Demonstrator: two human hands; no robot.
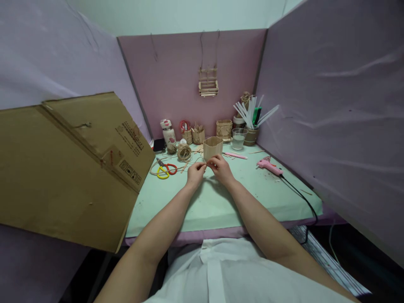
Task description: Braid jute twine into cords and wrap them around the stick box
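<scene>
Left fingers [198,166], right fingers [216,160]: pinched closed, contents too small to tell; ribbed tan cup [212,147] stands just beyond on counter [208,210].

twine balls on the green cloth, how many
2: a larger ball beyond and left of the left hand, and a smaller ball just to its left; more may be hidden.
</scene>
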